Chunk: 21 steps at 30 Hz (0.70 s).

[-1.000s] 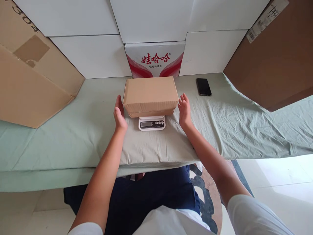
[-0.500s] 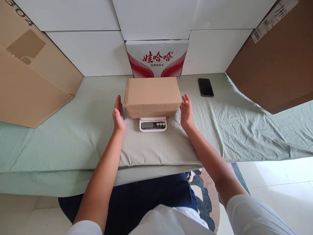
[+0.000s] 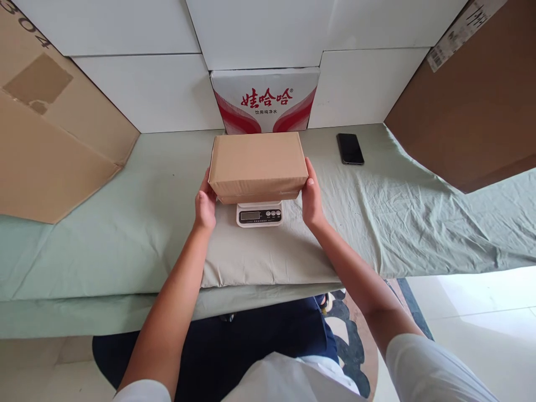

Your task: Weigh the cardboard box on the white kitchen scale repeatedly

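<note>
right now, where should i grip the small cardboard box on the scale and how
Likely at its two short ends, left hand from the left, right hand from the right: the small cardboard box is wider than the scale, overhanging it on both sides.

Soft light leaves glare on the floor point(image 3: 473, 298) at right.

Red characters point(image 3: 267, 99) are spelling out 娃哈哈, a small ® following them, on the white-and-red carton point(image 3: 265, 124) at the back; beneath, smaller black print point(image 3: 266, 111) is reading 饮用纯净水. Black digits point(image 3: 25, 23) are showing 304 on the tan cardboard box point(image 3: 62, 151) at left — the view's edge is clipping the 3. On the brown box point(image 3: 469, 111) at right, a pale label point(image 3: 467, 32) is carrying a barcode point(image 3: 436, 58) and dark marks — too unclear to read. Fine print on the scale point(image 3: 259, 215) is running too small.
</note>
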Available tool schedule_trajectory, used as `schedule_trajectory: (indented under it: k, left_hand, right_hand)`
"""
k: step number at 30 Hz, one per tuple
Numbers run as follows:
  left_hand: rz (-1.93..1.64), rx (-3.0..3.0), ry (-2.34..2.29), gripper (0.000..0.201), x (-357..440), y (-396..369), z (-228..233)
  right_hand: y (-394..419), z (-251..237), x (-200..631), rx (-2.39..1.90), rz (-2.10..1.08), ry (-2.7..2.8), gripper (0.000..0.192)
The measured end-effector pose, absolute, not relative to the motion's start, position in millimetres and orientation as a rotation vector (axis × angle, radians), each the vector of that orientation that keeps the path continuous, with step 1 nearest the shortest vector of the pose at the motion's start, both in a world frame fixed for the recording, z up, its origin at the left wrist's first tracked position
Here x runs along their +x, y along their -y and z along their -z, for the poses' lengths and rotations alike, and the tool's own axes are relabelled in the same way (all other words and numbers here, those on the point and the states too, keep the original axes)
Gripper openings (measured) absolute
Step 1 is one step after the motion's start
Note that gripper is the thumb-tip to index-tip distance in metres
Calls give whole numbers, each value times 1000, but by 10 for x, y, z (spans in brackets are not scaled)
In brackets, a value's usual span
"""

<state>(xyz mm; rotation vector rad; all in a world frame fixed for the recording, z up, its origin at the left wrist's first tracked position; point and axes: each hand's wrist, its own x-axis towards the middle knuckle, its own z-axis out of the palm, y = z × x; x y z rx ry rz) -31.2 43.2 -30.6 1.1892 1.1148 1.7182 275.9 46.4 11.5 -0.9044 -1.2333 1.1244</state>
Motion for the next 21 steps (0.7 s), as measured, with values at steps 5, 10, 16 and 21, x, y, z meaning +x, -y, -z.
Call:
schedule_trajectory:
  k: [5,10,16,21]
  left_hand:
    - [-1741,1246,-1067,103,-244,-388,258]
    - [-1763,1323,-1038,105,-104,-299,126]
    - [-1765,1367,-981,101,22,-247,34]
    - [-1791,1389,-961,106,11,-291,-76]
  right_hand:
    - [-349,-133,2715,-888,-1078,1289,92]
    - [-288,-151,2691,-905,-1113,1259,91]
    - [-301,-164,2666,-853,-1140,1229,95]
    - [-389,-317,2650,-829,-1152,1280,101]
